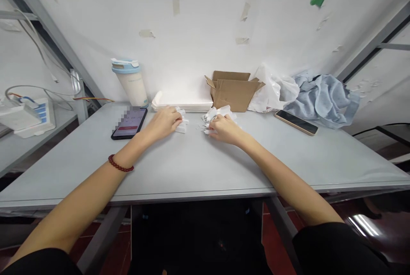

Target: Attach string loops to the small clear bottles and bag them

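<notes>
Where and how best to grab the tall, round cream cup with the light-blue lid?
Probably around the cup's cream body at mid-height, below the light-blue lid, coming from the front, over the flat-lying phone with black edges. The body is upright, round and narrows toward its base; the white wall behind limits rear access.

A grey table [192,164] carries white pieces [211,115], cup [133,86] and carton [234,96].

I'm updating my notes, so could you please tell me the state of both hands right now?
Left hand: partly curled at small translucent pieces; grip cannot be told.
Right hand: partly curled at white pieces; grip cannot be told.
</notes>
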The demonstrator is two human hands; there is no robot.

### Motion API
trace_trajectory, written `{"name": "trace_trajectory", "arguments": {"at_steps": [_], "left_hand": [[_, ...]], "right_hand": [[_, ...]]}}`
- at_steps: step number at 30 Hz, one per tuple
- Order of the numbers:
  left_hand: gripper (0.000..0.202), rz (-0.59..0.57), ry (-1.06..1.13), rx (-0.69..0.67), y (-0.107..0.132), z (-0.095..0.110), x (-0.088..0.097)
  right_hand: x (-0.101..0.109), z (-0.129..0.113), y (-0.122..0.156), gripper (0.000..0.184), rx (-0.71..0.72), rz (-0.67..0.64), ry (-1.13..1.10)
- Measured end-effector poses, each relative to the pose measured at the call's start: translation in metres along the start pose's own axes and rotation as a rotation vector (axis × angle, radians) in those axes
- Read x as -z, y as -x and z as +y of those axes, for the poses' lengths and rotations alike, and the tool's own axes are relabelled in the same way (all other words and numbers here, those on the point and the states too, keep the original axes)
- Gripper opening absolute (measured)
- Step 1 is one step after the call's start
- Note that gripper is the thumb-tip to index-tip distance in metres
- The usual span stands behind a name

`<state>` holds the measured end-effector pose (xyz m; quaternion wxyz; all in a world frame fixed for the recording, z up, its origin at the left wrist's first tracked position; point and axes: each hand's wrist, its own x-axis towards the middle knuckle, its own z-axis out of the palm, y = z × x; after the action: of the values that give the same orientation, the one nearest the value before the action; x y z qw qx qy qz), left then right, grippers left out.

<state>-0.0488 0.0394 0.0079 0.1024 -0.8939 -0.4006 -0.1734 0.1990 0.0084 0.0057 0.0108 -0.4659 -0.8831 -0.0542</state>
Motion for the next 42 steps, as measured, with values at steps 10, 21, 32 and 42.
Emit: {"name": "trace_trajectory", "arguments": {"at_steps": [10, 21, 32, 42], "left_hand": [[0.019, 0.004, 0.282, -0.041, 0.002, 0.021, -0.017], [0.017, 0.037, 0.297, -0.042, 0.001, 0.021, -0.014], [0.017, 0.027, 0.327, -0.060, 0.001, 0.025, -0.011], [0.017, 0.056, 0.357, -0.086, 0.001, 0.027, -0.011]], "right_hand": [[-0.004, 0.003, -0.003, 0.011, 0.109, 0.274, -0.289], [-0.005, 0.003, -0.003, 0.009, 0.146, 0.437, -0.380], [-0.011, 0.006, -0.006, 0.010, 0.187, 0.495, -0.353], [-0.010, 0.003, -0.004, 0.019, 0.229, 0.419, -0.479]]}}
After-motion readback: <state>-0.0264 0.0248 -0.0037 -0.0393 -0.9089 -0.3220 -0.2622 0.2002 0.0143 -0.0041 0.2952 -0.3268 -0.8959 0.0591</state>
